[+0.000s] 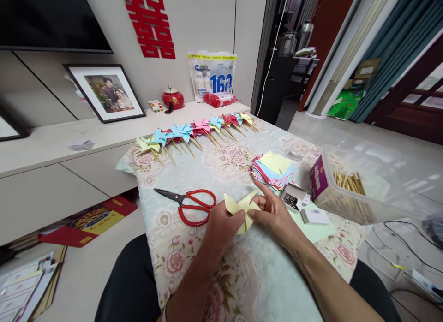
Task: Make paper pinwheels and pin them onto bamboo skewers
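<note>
Between my two hands is a pale yellow paper pinwheel (245, 204), its corners folded in toward the middle. My left hand (223, 225) pinches it from the left, thumb near the centre. From the other side my right hand (272, 211) grips it between thumb and curled fingers, its index finger stretched out toward the paper stack. Scissors with red handles (187, 204) lie partly spread just left of my left hand. Beyond my right hand sits a stack of coloured paper squares (273, 167), yellow on top. A small open box of metal pins (291, 198) stands beside that hand.
Finished pinwheels (185, 132) on sticks line the table's far edge. On the right, a clear plastic bin (346, 206) holds many short sticks. A small white box (314, 217) lies on green paper (323, 232). A cabinet (104, 133) borders the table's far side.
</note>
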Demonstrator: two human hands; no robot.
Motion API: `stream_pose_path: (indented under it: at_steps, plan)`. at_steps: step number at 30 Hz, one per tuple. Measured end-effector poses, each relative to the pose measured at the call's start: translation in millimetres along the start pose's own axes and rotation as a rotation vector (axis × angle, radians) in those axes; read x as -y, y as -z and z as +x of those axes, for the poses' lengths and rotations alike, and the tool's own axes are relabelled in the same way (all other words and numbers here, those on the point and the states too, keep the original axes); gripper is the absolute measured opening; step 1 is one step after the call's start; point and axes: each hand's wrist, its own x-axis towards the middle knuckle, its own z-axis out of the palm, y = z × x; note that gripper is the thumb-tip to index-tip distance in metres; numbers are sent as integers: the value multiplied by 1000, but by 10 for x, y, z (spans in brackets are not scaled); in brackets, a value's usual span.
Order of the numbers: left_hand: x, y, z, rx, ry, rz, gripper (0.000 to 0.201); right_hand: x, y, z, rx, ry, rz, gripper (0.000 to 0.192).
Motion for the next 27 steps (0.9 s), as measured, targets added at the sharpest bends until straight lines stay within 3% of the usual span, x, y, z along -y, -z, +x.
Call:
stream_pose_path:
  at_steps: [6, 19, 22, 27]
  plan:
    - [-7, -42, -9, 32, 28, -18, 16, -8, -12, -7, -34, 27, -100, 107]
    - [-19, -131, -46, 5, 82, -189, 23, -69, 5, -10, -91, 219, -304, 92]
    - [-5, -148, -49, -8, 94, -240, 32, -81, 17, -7, -94, 233, -334, 92]
    - [-16, -153, -64, -9, 85, -273, 27, -80, 23, -1, -109, 248, -346, 91]
